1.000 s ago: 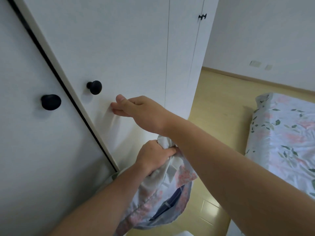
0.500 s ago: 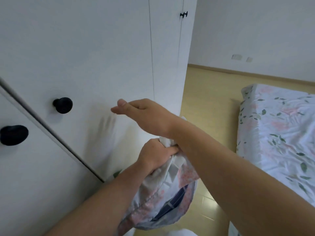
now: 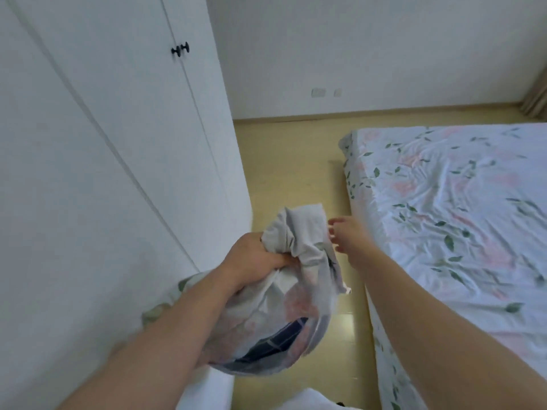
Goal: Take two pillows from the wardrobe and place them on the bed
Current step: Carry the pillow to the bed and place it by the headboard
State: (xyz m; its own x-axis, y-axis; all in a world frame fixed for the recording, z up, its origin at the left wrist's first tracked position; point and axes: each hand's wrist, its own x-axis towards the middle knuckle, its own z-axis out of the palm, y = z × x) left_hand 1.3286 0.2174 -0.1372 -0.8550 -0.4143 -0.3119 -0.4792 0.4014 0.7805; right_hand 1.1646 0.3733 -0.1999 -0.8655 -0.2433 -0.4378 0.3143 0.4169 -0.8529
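My left hand [image 3: 254, 258] grips the bunched top of a floral pillow [image 3: 284, 315] that hangs in front of me, between the wardrobe and the bed. Dark checked fabric shows through its lower part. Whether it is one pillow or two I cannot tell. My right hand [image 3: 349, 241] is just right of the bunched fabric, fingers spread loosely, holding nothing. The white wardrobe [image 3: 97, 161] fills the left side with its doors closed. The bed [image 3: 461, 208], under a floral sheet, lies to the right.
A strip of yellowish wooden floor [image 3: 296, 173] runs between wardrobe and bed toward the far white wall. Two black knobs [image 3: 180, 49] sit on the far wardrobe doors. A curtain edge [image 3: 535, 99] shows at the far right.
My right hand has left the wardrobe door and swung down and right beside the pillow. My view has turned right, toward the bed. The left hand keeps its hold.
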